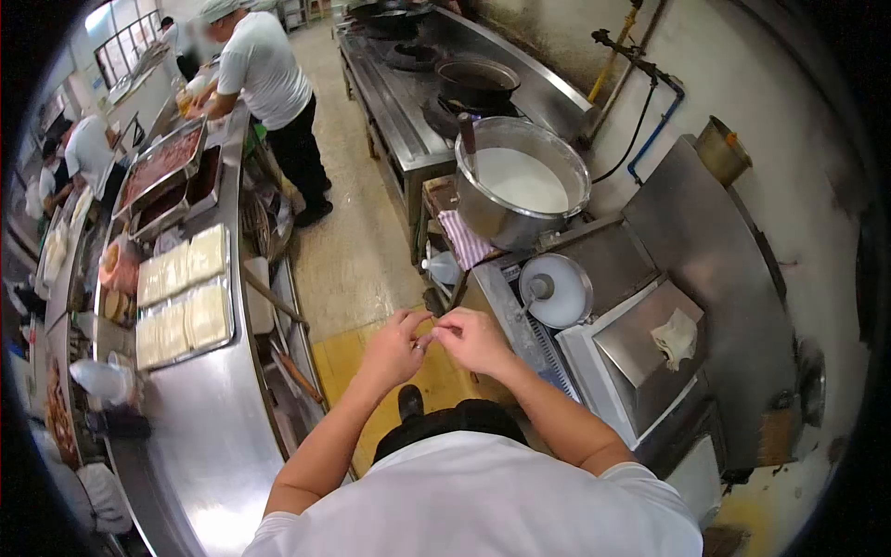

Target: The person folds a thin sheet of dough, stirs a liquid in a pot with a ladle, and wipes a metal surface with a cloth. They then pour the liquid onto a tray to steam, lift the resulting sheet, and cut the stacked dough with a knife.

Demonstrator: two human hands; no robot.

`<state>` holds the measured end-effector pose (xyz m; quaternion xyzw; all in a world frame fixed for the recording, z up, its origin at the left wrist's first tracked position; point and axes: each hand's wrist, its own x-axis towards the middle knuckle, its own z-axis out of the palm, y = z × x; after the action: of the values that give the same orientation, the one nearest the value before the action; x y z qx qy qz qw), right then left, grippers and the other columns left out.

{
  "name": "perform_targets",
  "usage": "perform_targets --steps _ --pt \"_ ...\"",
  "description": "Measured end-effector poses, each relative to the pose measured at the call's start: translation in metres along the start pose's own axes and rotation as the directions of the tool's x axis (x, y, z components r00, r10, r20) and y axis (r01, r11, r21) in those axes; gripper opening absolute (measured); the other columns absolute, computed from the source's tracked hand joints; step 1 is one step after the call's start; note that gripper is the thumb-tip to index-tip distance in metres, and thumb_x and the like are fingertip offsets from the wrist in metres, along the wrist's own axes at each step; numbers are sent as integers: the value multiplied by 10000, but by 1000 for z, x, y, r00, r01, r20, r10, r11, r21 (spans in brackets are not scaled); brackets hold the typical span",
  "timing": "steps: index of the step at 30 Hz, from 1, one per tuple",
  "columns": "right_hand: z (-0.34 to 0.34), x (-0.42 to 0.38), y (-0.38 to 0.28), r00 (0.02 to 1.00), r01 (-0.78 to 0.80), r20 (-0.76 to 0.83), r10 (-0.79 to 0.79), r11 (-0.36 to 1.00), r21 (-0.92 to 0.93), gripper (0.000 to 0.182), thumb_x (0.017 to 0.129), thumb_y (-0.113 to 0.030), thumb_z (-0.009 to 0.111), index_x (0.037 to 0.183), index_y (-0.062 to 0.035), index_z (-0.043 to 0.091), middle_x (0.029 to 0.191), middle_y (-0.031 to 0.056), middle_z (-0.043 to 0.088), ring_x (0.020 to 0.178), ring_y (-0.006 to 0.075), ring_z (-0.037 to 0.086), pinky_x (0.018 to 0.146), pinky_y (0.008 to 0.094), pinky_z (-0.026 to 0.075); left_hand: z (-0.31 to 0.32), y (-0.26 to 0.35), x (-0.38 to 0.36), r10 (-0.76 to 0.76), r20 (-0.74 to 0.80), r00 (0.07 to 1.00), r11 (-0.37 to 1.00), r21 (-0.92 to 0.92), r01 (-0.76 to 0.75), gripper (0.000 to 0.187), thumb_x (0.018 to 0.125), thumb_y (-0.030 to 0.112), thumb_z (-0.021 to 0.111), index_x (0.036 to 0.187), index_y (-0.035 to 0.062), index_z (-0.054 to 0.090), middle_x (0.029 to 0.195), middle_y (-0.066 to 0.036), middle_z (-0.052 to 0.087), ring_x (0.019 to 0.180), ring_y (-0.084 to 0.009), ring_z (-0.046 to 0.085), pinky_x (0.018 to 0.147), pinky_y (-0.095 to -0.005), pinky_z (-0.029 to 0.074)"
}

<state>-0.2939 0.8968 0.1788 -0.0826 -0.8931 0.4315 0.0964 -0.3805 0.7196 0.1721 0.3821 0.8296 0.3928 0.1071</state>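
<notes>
Fingers [413, 320] of your left hand [392, 349] and right hand [475, 343] curl inward, tips close together; whether they grip anything cannot be told. Nearest, a round pan [562, 264] sits at two o'clock. Open floor [357, 246] runs toward eleven o'clock; the edge of the steel table [218, 404] bounds nine o'clock.

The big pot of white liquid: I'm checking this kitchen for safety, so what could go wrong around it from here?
The pot has no lid on, so something might fall into the white liquid. The brown handle juts above its rim; a passing arm could catch it and cause a splash. The striped cloth near the pot's base might get snagged if the left hand or right hand reaches past.
</notes>
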Motion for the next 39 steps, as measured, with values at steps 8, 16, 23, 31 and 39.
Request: perform_targets --steps 8,16,23,31,39 --pt "-101 120 10 903 209 -363 -229 973 -94 215 907 -130 701 1079 -2 704 1098 190 675 907 316 664 732 395 562 -14 15 66 16 -17 1000 998 -63 -17 357 920 126 712 1261 55 634 1241 -171 624 865 -275 711 813 -403 557" --pt "-159 259 -21 723 456 -311 -617 765 -456 453 898 -56 626 1346 -14 569 1346 233 587 1232 407 581 1058 470 474 -17 2 98 -70 -52 996 998 -13 69 396 935 147 709 1300 35 603 1274 -191 599 892 -296 716 834 -418 556" --pt "-230 312 24 895 274 -159 -416 796 -539 287 881 -59 686 1165 -13 685 1177 213 679 1092 398 645 942 458 518 -7 2 132 -76 -87 993 996 -60 71 399 928 130 729 1294 19 615 1233 -183 620 876 -264 694 795 -376 557" --pt "-291 214 28 959 -103 -41 280 212 -972 170 808 -124 692 938 -62 781 963 165 764 932 312 754 823 444 602 -19 5 232 188 42 981 973 -146 -180 385 911 134 733 1267 24 634 1218 -193 626 846 -282 698 784 -385 557" --pt "-240 176 -47 846 -147 29 532 286 -947 123 767 -79 731 875 -49 782 907 167 760 885 327 753 758 428 608 5 1 330 468 118 876 883 -18 -469 348 954 270 689 1220 46 685 1255 -152 656 930 -353 714 841 -446 560"
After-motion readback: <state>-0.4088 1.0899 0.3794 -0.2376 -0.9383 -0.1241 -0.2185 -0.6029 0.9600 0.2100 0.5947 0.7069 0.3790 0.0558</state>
